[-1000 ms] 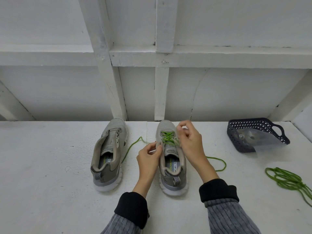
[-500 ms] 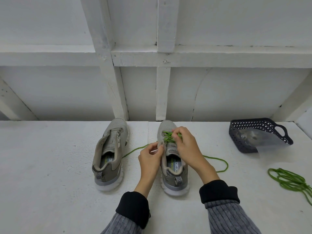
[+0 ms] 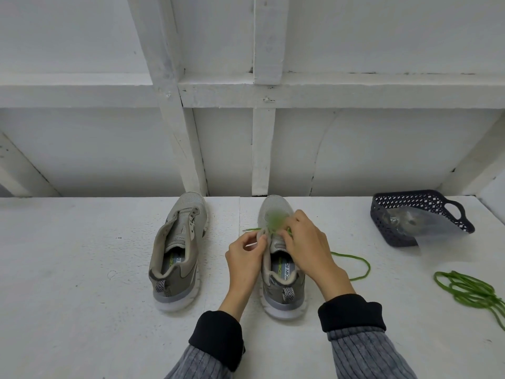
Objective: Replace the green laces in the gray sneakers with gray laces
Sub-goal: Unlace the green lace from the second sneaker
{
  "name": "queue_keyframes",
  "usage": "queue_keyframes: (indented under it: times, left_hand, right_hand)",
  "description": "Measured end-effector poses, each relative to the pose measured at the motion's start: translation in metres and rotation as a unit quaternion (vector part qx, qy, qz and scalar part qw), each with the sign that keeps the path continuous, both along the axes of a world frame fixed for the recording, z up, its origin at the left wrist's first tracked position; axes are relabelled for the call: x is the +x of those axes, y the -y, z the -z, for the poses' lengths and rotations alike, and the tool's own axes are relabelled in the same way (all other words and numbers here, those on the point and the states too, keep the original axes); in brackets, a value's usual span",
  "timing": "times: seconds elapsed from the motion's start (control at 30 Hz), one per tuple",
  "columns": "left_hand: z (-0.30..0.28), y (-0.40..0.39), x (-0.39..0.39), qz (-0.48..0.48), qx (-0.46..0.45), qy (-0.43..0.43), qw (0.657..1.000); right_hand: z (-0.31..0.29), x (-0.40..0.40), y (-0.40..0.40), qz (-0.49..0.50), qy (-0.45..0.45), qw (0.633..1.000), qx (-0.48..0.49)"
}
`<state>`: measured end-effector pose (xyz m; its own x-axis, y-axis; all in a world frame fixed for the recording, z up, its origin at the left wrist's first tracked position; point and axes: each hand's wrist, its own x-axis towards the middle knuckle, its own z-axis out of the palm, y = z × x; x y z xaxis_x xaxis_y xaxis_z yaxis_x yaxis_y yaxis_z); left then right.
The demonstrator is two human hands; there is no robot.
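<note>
The right sneaker (image 3: pixel 282 272) stands upright on the white table (image 3: pixel 82 296), toe toward the wall, and carries the green lace (image 3: pixel 274 220), which shows as a blurred green patch over the front eyelets. The left hand (image 3: pixel 244 259) pinches the eyelet edge of this sneaker on its left side, fingers curled. The right hand (image 3: pixel 307 246) lies over the tongue with fingers bent into the lacing; it appears to grip the lace, though the contact point is hidden. One free lace end (image 3: pixel 355 269) runs out from under the right hand and loops on the table just right of the sneaker; a short end (image 3: pixel 250 230) shows on its left. Risk, as a judgement: if the lace is pulled hard while the left hand's hold is light, the sneaker may tip or slide; a lace tip may snag in an eyelet, and the loop on the table may knot if drawn through quickly. The left sneaker (image 3: pixel 179 253) stands just left of the right sneaker and shows no lace. A pile of green lace (image 3: pixel 472 289) lies well to the right of the right sneaker, near the table edge. A dark perforated basket (image 3: pixel 396 209) sits to the right of the sneaker, toward the wall, holding a clear plastic bag (image 3: pixel 410 225) that spills over its near rim; the bag's contents cannot be identified, so gray laces are not confirmed.
</note>
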<state>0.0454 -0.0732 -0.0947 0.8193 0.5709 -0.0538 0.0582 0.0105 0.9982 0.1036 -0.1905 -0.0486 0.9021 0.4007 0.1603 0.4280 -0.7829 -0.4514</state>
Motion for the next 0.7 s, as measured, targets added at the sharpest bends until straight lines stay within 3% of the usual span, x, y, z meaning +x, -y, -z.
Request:
queue_keyframes:
  times: [0.27,0.37,0.4,0.47,0.5,0.57,0.63,0.7]
  left_hand:
    - [-0.004,0.004,-0.004,-0.017,0.0,0.005,1.0]
    - [-0.002,0.005,-0.006,-0.046,0.0,0.006,0.999]
    - [-0.002,0.005,-0.006,-0.053,0.0,0.006,0.999]
    - [-0.001,0.007,-0.006,-0.06,-0.006,0.005,0.998]
    - [0.0,0.008,-0.005,-0.064,-0.008,0.003,0.998]
    - [0.001,0.011,-0.005,-0.075,-0.007,0.0,0.997]
    - [0.001,0.013,-0.005,-0.086,-0.005,0.003,0.996]
    - [0.002,0.014,-0.006,-0.091,-0.002,0.005,0.996]
  right_hand:
    - [0.001,0.003,0.001,-0.045,-0.008,0.997,-0.06]
    - [-0.002,0.003,0.001,-0.007,-0.081,0.986,0.144]
    - [-0.006,0.003,0.002,0.008,-0.126,0.959,0.253]
    - [-0.016,0.001,0.005,0.023,-0.227,0.858,0.46]
    - [-0.018,0.001,0.008,0.03,-0.255,0.808,0.53]
    - [-0.018,0.004,0.015,0.066,-0.255,0.758,0.597]
    - [-0.013,0.01,0.023,0.12,-0.198,0.789,0.569]
    - [-0.005,0.014,0.032,0.143,-0.116,0.87,0.457]
